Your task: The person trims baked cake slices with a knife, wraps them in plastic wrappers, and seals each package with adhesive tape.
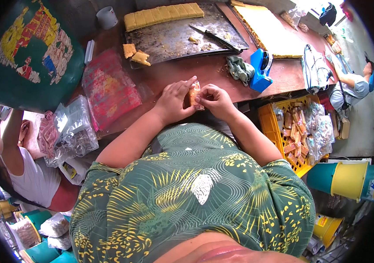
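At the near edge of the table, a small wrapped slice of yellow cake [194, 93] is held between my two hands. My left hand [174, 100] grips its left side, fingers along the far end. My right hand [216, 101] pinches the wrapper on the right with thumb and fingertips. Beyond them lies a dark metal baking tray [165, 46] with a cut row of yellow cake [165, 15], two loose cake pieces [135, 54] and a knife [215, 38]. A blue tape dispenser [261, 74] stands to the right, beside a crumpled grey-green cloth [239, 70].
A yellow crate [272, 122] of wrapped slices sits at my right. Red-stained plastic sheet [110, 87], clear bags [75, 127] and a large green container [29, 52] are on the left. Another tray of cake [270, 30] lies back right. People are on both sides.
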`<state>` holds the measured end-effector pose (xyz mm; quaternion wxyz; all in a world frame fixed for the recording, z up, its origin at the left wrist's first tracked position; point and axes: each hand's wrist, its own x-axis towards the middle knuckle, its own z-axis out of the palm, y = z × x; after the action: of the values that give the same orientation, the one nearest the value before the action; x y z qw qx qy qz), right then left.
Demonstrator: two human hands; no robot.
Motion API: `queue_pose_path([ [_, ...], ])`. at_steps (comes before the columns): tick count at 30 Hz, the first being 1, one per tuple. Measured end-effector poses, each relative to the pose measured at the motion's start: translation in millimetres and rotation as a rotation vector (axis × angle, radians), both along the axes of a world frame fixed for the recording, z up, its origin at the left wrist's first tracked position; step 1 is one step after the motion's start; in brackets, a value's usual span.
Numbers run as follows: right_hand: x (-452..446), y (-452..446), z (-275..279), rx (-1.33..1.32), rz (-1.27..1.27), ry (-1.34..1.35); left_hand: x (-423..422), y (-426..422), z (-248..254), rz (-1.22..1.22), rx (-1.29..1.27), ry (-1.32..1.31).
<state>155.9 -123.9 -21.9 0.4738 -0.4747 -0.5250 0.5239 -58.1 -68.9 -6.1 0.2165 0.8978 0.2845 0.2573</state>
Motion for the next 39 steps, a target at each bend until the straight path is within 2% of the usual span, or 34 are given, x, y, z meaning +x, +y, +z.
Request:
queue_pose_path([
  [5,-1.7,-6.5,-7.8,0.157,-0.004,0.105,0.7,1.5,-3.7,0.014,0.01,0.007],
  [9,4.6,-7.3,10.5,-0.086,-0.017,0.322,0.5,1.1,-3.5,0.012,0.013,0.009],
  [13,14.6,1.4,10.5,-0.047,-0.101,0.297,0.1,0.6,-5.7,0.015,0.005,0.006],
  [16,21.4,1.6,16.6,0.066,0.037,0.205,-0.2,1.2,-6.4,0.009,-0.002,-0.013],
  [20,18.7,-10.8,27.8,-0.095,0.23,0.171,-0.5,1.6,-6.3,0.01,0.016,-0.013],
  [21,15.8,-12.1,26.4,-0.06,0.175,-0.018,-0.7,1.2,-4.2,0.008,0.009,-0.01],
  [24,9.5,-9.3,20.3,-0.007,0.072,-0.276,-1.4,0.3,-3.5,0.003,0.002,-0.023],
  [34,-3.8,19.5,30.6,-0.023,-0.147,-0.43,-3.4,2.5,-1.0,-0.016,-0.057,-0.058],
  [39,11.9,16.5,22.2,0.136,-0.209,-0.477,-2.7,-0.4,-3.7,0.028,0.047,-0.003],
])
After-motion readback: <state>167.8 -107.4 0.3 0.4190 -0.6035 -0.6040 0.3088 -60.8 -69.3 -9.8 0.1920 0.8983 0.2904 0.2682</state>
